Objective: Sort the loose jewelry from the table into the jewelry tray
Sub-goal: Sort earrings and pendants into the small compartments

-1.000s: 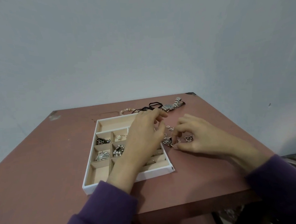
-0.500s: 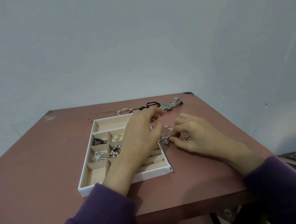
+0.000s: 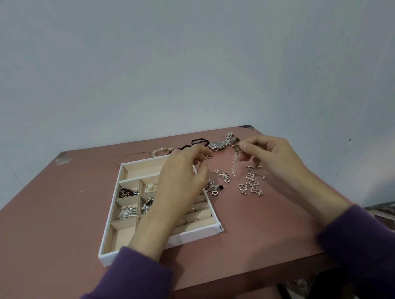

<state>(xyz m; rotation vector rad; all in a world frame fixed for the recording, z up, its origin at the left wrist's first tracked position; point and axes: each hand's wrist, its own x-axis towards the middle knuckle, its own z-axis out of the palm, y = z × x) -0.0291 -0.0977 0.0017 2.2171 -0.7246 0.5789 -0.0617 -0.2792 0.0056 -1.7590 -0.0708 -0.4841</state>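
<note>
Two grips over the bench (image 3: 58, 225)
Nearest, the jewelry tray (image 3: 192, 237), left grip (image 3: 182, 180) loosely curled and empty above it; loose charms (image 3: 251, 185) just beside the tray; farther, right grip (image 3: 270, 154) pinches a dangling beaded piece (image 3: 235, 168) near the watch (image 3: 217, 145).

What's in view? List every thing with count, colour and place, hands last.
table: one, reddish-brown, under everything
jewelry tray: one, white with beige lining, left of centre
pieces in the tray: several, silver, dark and pearl, in left compartments
loose charms: many, silver, on the table right of the tray
clear beaded dangle: one, hanging from the right hand above the charms
wristwatch: one, silver, far edge
black cord: one, beside the wristwatch
beaded bracelet: one, pale, behind the tray
left hand: one, over the tray's right side, fingers curled; any hold unclear
right hand: one, pinching the dangle's top
sleeves: two, purple, nearest the camera
</note>
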